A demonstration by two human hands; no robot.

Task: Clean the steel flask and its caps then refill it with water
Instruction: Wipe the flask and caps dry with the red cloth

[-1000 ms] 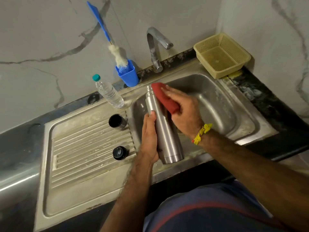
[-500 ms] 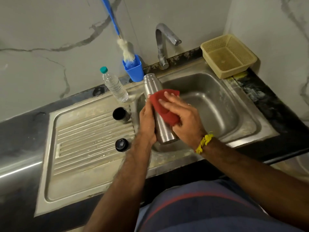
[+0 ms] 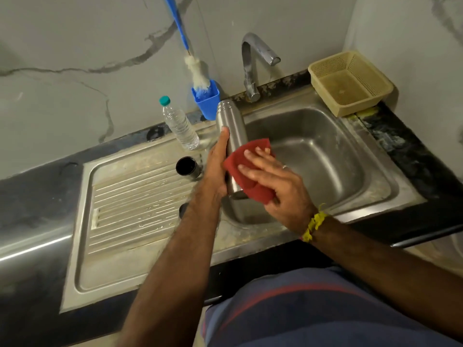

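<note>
Our left hand keeps its grip wrapped round the flask at mid-frame, holding it tilted over the sink, likely so any drips fall in the basin. Our right hand presses a red pad flat-fingered against the lower body to scrub it. One cap waits on the drainboard left of centre, the tap above.
</note>
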